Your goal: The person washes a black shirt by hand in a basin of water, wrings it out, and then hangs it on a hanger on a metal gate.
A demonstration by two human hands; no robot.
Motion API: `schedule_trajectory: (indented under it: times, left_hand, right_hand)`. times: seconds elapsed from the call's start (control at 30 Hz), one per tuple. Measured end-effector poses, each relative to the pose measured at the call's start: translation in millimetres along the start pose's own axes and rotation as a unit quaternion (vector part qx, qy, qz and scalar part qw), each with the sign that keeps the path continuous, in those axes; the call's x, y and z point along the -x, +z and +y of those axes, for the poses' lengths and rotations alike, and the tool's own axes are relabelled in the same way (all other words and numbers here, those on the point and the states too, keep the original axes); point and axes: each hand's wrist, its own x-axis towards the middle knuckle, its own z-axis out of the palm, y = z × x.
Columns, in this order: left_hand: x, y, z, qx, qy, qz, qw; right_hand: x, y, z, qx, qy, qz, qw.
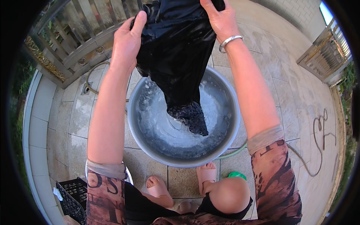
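Observation:
A wet black garment (177, 56) hangs stretched between my two hands, its upper part cut off by the top of the view. My left hand (128, 42) grips its left side with the thumb on top. On the right side, my right hand (222, 19) holds the cloth near the top of the view, a silver bangle on that wrist. The garment's lower end dangles into a large grey metal basin (131, 123) filled with churning, cloudy water (168, 143). How far the cloth dips below the surface cannot be told.
A black plastic crate (71, 197) stands at the lower left. A hose (234, 153) runs over the paving tiles (81, 115) by the basin, near a floor drain (85, 89). Metal gates (84, 25) border the far left. Something green (237, 175) lies beside my knee.

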Motion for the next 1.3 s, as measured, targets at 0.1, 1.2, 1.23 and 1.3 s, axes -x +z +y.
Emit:
schedule_trajectory:
  times: [0.1, 1.2, 1.23, 1.3]
  left_hand:
    - [23, 6, -21, 0.012, -0.04, -0.072, 0.997]
    - [236, 5, -317, -0.037, -0.457, -0.053, 0.887]
    - [239, 4, -315, -0.004, -0.486, -0.03, 0.873]
    - [247, 9, -321, 0.101, -0.516, -0.014, 0.85]
  right_hand:
    - [25, -14, 1, 0.009, 0.092, -0.041, 0.995]
    - [337, -56, 179, 0.181, 0.448, -0.692, 0.536]
    - [332, -57, 184, 0.135, 0.466, -0.656, 0.579]
    - [335, -50, 176, 0.196, 0.492, -0.425, 0.734]
